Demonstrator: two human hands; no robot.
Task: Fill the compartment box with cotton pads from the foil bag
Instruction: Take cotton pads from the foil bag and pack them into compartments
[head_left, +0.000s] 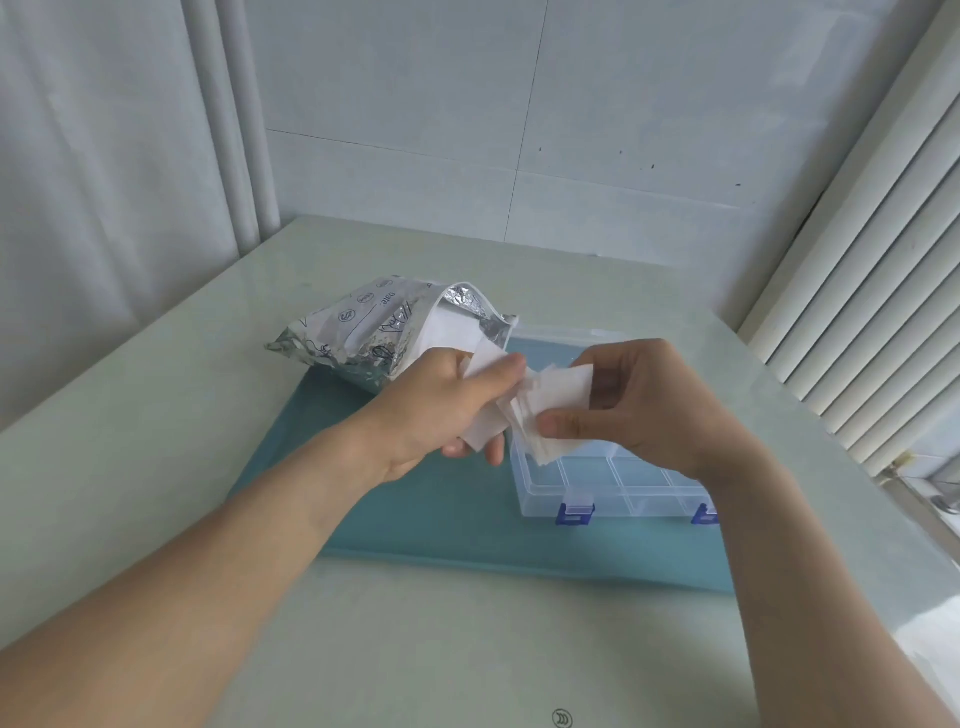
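- Cotton pads (550, 397), white and square, sit in a loose fanned stack held between both hands above the left end of the compartment box (613, 483).
- The left hand (447, 405) has its grip closed on the stack's left side, thumb on top, fingers curled beneath.
- The right hand (639, 400) pinches the stack's right side, thumb in front, fingers behind.
- The compartment box, clear plastic with 2 blue latches (574, 513), lies open on a teal mat (415, 509); the near compartments in view hold nothing.
- The foil bag (374, 332) lies on the mat's far-left corner, mouth open toward the box, more white pads showing inside.
- The mat rests on a pale green table (156, 415).
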